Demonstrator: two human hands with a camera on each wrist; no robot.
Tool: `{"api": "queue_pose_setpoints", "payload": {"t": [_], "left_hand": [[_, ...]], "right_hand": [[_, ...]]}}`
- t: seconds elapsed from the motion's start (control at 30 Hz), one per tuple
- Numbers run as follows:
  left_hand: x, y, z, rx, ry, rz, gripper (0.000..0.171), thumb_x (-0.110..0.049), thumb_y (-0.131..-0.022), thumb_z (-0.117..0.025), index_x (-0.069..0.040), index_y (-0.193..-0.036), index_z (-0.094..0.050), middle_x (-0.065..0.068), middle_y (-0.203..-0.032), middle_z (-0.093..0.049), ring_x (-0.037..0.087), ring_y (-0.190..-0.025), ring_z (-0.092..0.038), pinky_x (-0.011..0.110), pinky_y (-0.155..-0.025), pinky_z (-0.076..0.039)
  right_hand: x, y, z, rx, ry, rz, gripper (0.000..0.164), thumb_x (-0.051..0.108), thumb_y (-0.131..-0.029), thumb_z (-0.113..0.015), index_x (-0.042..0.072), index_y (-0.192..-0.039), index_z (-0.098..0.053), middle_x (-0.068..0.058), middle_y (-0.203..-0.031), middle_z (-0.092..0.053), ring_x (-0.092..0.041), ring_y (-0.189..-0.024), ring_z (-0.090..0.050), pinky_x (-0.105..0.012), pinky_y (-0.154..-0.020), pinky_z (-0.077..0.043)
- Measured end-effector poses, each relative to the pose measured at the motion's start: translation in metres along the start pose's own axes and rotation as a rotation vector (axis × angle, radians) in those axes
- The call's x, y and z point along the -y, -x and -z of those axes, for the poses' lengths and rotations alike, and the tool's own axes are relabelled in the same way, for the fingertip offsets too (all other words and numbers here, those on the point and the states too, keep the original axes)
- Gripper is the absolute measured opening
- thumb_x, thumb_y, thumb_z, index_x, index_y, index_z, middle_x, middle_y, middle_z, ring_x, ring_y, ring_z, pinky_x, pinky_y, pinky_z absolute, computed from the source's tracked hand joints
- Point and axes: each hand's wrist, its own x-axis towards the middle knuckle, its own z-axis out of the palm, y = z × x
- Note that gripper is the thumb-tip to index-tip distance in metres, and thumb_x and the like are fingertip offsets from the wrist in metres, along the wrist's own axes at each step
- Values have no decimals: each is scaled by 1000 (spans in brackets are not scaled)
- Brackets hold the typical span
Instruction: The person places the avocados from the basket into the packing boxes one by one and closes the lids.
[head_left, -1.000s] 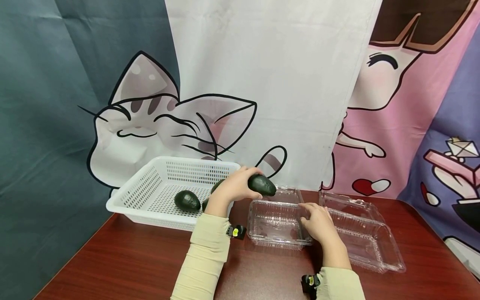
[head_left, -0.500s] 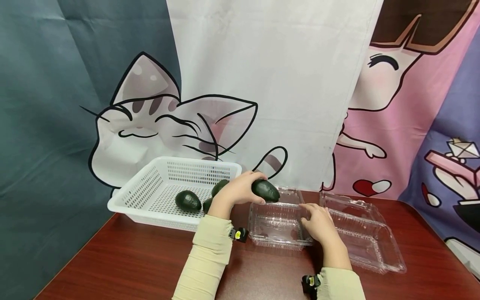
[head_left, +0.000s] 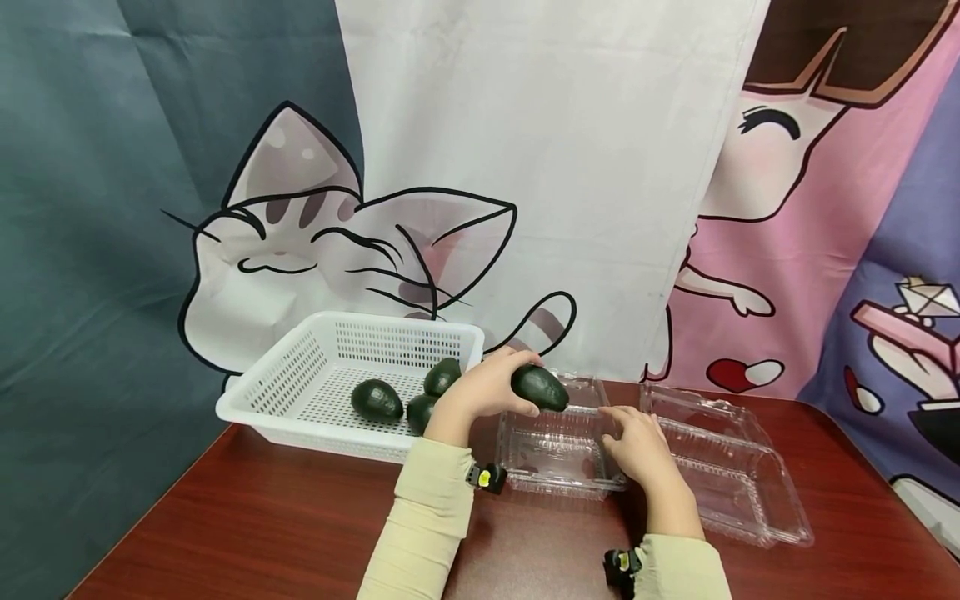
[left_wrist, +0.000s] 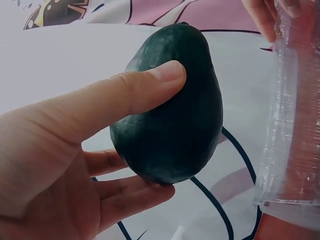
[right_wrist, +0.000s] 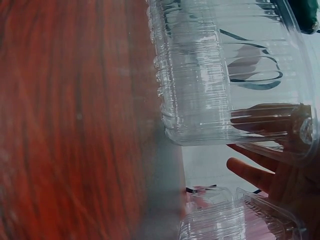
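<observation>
My left hand [head_left: 487, 390] grips a dark green avocado [head_left: 540, 387], thumb on one side and fingers on the other. The avocado [left_wrist: 172, 105] is held above the far left part of an open clear plastic container [head_left: 558, 482]. My right hand [head_left: 636, 442] holds that container by its right side wall. Through the clear plastic in the right wrist view the thumb shows on one side, with fingers [right_wrist: 250, 175] outside the wall. More avocados [head_left: 377, 401] lie in the white basket [head_left: 258, 429] to the left, partly behind the left forearm.
A second open clear plastic container [head_left: 738, 492] stands to the right of the right hand, its lid [head_left: 708, 410] folded back. Both containers and the basket stand on a reddish-brown wooden table [head_left: 247, 517]. A printed cloth backdrop [head_left: 585, 167] hangs behind the table.
My left hand has moved right and slightly down with the avocado, from beside the basket to over the container. More of the avocados in the basket now shows. The right hand has stayed put.
</observation>
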Motion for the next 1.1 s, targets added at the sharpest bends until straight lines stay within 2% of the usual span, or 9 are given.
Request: {"api": "queue_pose_setpoints", "payload": {"t": [0.4, 0.6, 0.93, 1.1], "left_hand": [[1, -1, -14, 42, -6, -17, 66, -28, -66, -83, -26, -124, -53, 3, -116, -51, 17, -100, -53, 33, -85, -43], [0, -1, -17, 69, 3, -35, 66, -25, -65, -84, -25, -124, -54, 4, -119, -50, 17, -101, -53, 32, -85, -43], [1, -5, -21, 112, -88, -87, 64, -22, -64, -85, -22, -121, -56, 1, -126, -50, 16, -109, -50, 30, -91, -40], [2, -7, -25, 147, -100, -114, 63, -22, -64, -85, -20, -120, -57, 1, -125, -52, 14, -109, -50, 28, -91, -39]], "right_hand": [[0, 0, 1, 5, -3, -5, 42, 6, -81, -62, 0, -123, -57, -26, -125, -50, -45, -119, -41, -60, -104, -11], [1, 0, 1, 7, -3, -6, 42, 7, -81, -61, 1, -123, -57, -26, -125, -50, -44, -119, -41, -60, -104, -11], [1, -1, 0, -12, -1, 8, 42, 6, -80, -62, 1, -121, -58, -26, -124, -51, -44, -117, -42, -61, -103, -12], [1, 0, 0, -9, 1, 6, 43, 6, -79, -62, 1, -121, -58, -26, -123, -51, -44, -117, -43, -61, -103, -12]]}}
